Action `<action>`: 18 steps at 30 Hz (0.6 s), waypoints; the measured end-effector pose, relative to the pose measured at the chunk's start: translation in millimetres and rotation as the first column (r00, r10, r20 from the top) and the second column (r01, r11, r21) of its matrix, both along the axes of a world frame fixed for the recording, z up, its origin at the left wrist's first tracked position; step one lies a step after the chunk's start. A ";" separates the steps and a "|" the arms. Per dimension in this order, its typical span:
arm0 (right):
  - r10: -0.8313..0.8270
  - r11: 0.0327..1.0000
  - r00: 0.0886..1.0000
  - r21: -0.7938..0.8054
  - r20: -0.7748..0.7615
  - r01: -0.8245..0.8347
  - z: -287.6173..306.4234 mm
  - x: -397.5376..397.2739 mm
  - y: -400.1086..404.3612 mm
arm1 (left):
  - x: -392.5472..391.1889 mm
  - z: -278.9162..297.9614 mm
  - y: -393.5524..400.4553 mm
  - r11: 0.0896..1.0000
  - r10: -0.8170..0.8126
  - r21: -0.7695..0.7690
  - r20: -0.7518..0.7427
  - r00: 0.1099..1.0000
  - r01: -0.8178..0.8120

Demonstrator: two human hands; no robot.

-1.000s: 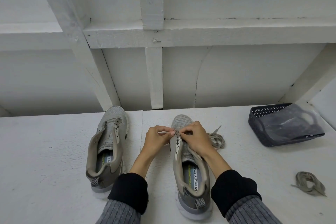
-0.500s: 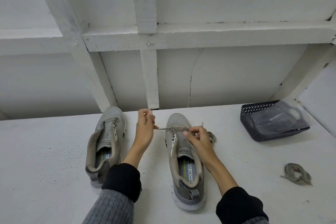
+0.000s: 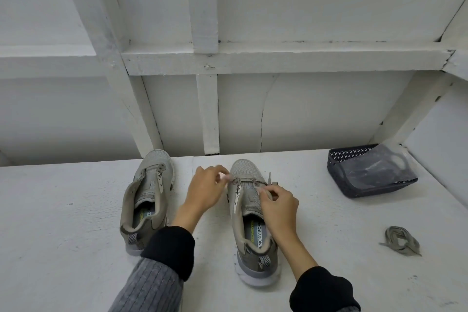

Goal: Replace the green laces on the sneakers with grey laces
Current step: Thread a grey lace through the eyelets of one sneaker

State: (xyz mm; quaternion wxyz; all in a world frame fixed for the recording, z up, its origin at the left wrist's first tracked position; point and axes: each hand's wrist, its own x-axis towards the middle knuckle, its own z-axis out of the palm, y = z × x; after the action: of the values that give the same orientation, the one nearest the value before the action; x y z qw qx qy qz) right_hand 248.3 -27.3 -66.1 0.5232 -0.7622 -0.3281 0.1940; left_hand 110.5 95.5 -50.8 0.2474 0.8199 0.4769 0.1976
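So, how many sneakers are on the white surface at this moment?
2. One sneaker lies on the left, untouched, with no lace. The other sneaker lies in the middle, between the left hand and the right hand, which pinch its lace. None seems hidden.

White painted surface (image 3: pixel 76 248) set against a white framed wall. Resting directly on it: a laceless grey sneaker (image 3: pixel 148 200) at left; a second grey sneaker (image 3: pixel 250 223) at centre, toe toward the wall; a dark perforated basket (image 3: pixel 339 175) at far right holding clear plastic; and a loose bundled lace (image 3: pixel 401 239) at near right, well apart from the basket.
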 end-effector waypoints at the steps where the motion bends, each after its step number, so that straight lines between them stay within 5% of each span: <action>1: -0.018 1.000 1.000 0.019 0.002 0.018 1.3 -0.3 -0.3 | 4.6 0.1 -4.8 1.000 -0.027 0.003 -0.006 1.000 0.027; 4: -0.056 0.997 0.998 0.051 -0.014 0.057 4.6 -0.6 -2.4 | 10.5 -3.7 -9.9 0.999 0.014 0.029 0.012 1.000 -0.014; 7: -0.076 0.995 0.997 0.056 -0.024 0.077 6.3 -1.4 -3.5 | 6.3 -7.5 -4.3 0.986 0.154 -0.093 0.190 0.970 -0.139; 10: -0.094 0.992 0.995 0.082 -0.043 0.098 10.7 -2.5 -4.9 | 0.5 9.4 -0.3 0.882 0.460 -0.368 0.540 0.705 -0.294; 12: -0.105 0.989 0.993 0.099 -0.060 0.111 12.0 -3.5 -5.1 | -3.8 19.0 0.1 0.843 0.531 -0.465 0.633 0.564 -0.272; 15: -0.114 0.987 0.990 0.105 -0.078 0.122 12.9 -3.9 -3.3 | -5.7 14.5 -2.8 0.938 0.328 -0.287 0.546 0.771 -0.196; 18: -0.123 0.985 0.987 0.107 -0.099 0.133 15.9 -5.0 -1.0 | -0.4 -0.4 -3.4 0.992 0.118 -0.046 0.109 0.987 -0.114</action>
State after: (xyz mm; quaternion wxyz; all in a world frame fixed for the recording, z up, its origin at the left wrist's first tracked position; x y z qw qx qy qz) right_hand 243.3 -28.3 -50.2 0.5915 -0.7411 -0.2644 0.1758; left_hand 110.0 92.2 -51.2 0.2782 0.7734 0.5131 0.2475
